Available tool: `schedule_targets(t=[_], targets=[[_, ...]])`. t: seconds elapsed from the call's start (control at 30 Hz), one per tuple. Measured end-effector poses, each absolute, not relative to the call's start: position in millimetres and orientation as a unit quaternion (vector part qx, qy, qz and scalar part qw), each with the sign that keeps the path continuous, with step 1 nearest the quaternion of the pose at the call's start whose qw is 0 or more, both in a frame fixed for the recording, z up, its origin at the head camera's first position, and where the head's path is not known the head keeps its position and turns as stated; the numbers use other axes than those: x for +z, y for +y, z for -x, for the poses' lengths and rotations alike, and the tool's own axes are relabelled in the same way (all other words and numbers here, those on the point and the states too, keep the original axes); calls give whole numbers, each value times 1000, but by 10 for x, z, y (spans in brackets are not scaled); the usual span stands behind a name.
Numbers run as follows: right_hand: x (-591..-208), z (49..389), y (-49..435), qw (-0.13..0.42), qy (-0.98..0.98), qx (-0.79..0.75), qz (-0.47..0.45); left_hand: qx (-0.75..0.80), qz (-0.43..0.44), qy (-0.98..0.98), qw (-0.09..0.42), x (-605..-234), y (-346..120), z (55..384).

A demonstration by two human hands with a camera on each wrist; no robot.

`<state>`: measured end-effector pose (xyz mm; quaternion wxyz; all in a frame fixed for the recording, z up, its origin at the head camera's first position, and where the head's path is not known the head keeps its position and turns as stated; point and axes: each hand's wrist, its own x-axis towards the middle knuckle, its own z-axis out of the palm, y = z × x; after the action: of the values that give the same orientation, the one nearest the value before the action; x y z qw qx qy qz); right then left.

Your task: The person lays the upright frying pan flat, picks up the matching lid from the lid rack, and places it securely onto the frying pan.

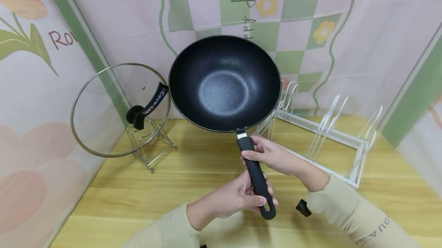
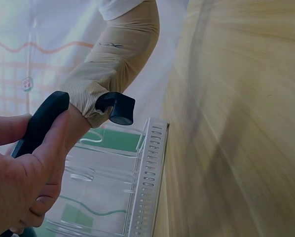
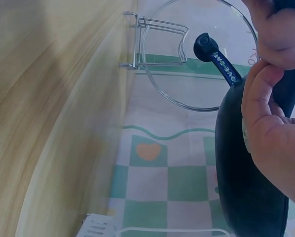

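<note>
A black wok [image 1: 224,90] is held up above the wooden table, its dark inside facing the head camera. My left hand [image 1: 238,198] grips the lower end of its black handle [image 1: 256,175], near the hanging hole. Higher up, close to the metal collar, my right hand [image 1: 272,156] holds the same handle with the thumb on top. In the right wrist view the wok's outer side [image 3: 251,168] shows beyond the right hand [image 3: 280,128]. The left wrist view shows the left hand [image 2: 24,182] pinching the handle end [image 2: 44,121].
A glass lid [image 1: 103,106] with a black handle stands in a small wire stand [image 1: 152,144] on the left. At the right is a white rack [image 1: 321,129] with upright wire dividers. Printed cloth [image 1: 235,6] hangs behind the wooden table [image 1: 114,202].
</note>
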<state>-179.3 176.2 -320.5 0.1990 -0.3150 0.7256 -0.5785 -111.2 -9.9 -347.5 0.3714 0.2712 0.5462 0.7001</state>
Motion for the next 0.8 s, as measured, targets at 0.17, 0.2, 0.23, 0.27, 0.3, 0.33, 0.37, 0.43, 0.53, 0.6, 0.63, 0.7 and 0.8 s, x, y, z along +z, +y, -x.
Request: schedule_targets(t=[0.17,0.2,0.23,0.27,0.3,0.33,0.37,0.43,0.53,0.6,0.63,0.7,0.8], targets=[[-3219,1812,1744,198,722,-578,326,700,-268,547,373,-3486,-111,1115],[-3219,1814,1740,198,722,-577,326,701,-267,548,371,-3488,-114,1115],[-3219,1816,1736,199,722,-577,326,700,-266,549,371,-3490,-117,1115],[-3217,1816,1732,200,722,-577,325,700,-264,550,370,-3492,-119,1116],[-3216,1817,1728,200,722,-577,324,700,-263,551,370,-3494,-122,1117],[-3215,1818,1724,201,722,-577,323,700,-262,552,369,-3496,-125,1118],[-3214,1820,1721,203,722,-578,323,701,-261,552,369,-3498,-128,1120],[-3216,1827,1716,204,720,-578,326,701,-260,552,369,-3500,-130,1127],[-3228,1843,1715,207,716,-579,329,702,-258,552,369,-3499,-133,1134],[-3238,1856,1715,210,715,-580,329,703,-254,551,370,-3497,-135,1138],[-3243,1862,1715,212,715,-580,329,704,-252,552,370,-3496,-135,1139],[-3250,1875,1713,214,716,-578,327,705,-247,552,370,-3494,-133,1140],[-3248,1886,1708,217,719,-575,326,706,-245,553,368,-3491,-133,1142]])
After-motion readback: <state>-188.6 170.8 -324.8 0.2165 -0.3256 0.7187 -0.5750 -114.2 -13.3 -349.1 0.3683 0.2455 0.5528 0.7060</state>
